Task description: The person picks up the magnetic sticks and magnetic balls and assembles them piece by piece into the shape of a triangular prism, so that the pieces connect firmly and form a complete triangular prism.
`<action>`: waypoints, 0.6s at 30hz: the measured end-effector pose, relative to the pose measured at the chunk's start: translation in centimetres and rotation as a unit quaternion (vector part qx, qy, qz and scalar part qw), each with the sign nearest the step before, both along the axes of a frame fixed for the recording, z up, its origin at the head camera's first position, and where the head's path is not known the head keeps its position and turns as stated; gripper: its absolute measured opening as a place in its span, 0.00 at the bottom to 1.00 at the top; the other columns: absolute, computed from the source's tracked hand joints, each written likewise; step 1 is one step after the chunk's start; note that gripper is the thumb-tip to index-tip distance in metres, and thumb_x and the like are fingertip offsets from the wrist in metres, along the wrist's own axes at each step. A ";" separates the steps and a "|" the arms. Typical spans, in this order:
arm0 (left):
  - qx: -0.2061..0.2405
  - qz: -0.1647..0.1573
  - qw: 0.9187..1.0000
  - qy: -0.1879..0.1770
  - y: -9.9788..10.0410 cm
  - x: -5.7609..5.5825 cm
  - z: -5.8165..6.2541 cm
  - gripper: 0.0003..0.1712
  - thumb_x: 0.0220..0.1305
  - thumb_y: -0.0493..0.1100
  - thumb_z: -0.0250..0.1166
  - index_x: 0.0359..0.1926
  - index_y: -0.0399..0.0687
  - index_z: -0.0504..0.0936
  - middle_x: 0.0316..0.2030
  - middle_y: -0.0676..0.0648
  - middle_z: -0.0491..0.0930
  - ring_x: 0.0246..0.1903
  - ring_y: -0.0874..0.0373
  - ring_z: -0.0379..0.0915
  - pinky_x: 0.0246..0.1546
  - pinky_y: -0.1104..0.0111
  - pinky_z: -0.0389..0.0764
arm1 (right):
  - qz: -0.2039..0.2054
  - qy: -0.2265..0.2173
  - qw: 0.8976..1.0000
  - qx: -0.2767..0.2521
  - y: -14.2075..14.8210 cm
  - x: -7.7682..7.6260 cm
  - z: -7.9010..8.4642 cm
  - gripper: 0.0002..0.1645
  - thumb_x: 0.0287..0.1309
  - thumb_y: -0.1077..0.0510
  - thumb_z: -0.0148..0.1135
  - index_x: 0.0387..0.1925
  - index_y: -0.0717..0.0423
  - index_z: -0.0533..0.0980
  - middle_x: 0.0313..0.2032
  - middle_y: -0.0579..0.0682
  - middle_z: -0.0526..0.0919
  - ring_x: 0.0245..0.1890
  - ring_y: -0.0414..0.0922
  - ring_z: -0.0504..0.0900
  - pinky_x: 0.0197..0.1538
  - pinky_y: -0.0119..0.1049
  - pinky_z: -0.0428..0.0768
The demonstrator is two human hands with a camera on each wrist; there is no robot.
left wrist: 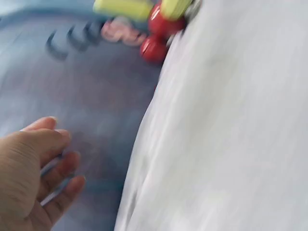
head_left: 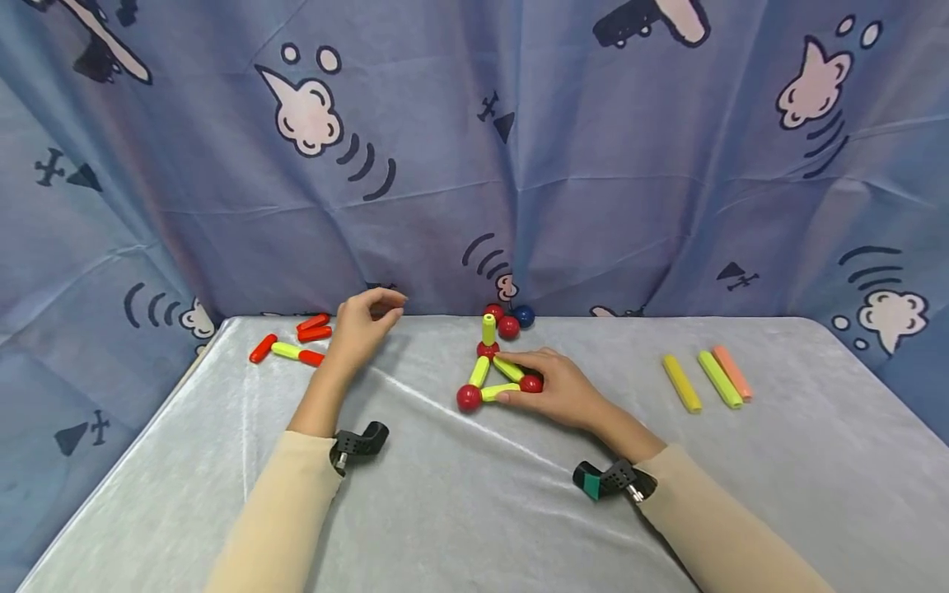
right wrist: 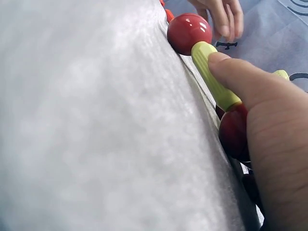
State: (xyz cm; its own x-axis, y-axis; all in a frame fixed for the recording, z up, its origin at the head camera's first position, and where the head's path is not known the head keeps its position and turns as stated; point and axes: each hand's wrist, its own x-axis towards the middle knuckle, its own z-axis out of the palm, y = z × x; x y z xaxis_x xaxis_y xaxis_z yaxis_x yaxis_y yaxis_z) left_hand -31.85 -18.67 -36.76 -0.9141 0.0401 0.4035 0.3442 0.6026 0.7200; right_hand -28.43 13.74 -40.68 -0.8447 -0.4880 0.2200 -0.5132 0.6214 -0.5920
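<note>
A triangle of yellow-green rods (head_left: 479, 372) and red balls (head_left: 469, 399) lies mid-table, with one more yellow-green rod (head_left: 488, 329) standing upright on its far ball (head_left: 488, 350). My right hand (head_left: 559, 389) grips the triangle around its right corner ball (head_left: 530, 384). Its thumb rests on the near rod (right wrist: 211, 77) and a finger reaches along the right-hand rod. Off to the left, my left hand (head_left: 363, 328) is raised with loosely bent fingers and holds nothing; the left wrist view shows that hand (left wrist: 38, 173) apart from the balls and rods.
Behind the triangle sit loose red balls (head_left: 508, 328) and a blue ball (head_left: 524, 316). Several short red rods (head_left: 315, 333) and a yellow-green one (head_left: 286, 350) lie at the left. Longer yellow (head_left: 682, 384), green (head_left: 719, 380) and orange (head_left: 731, 373) rods lie at the right. A patterned curtain (head_left: 445, 165) hangs behind.
</note>
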 end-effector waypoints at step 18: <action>-0.199 0.113 0.967 -0.115 -7.6 1.4 -0.8 0.19 0.65 0.34 0.60 0.56 0.41 0.83 0.56 0.34 0.78 0.51 0.41 0.73 0.53 0.48 0.73 | -0.033 0.001 0.998 -0.049 -0.1 -0.1 0.2 0.27 0.56 0.41 0.73 0.55 0.47 0.83 0.50 0.47 0.88 0.47 0.43 0.82 0.53 0.42 0.81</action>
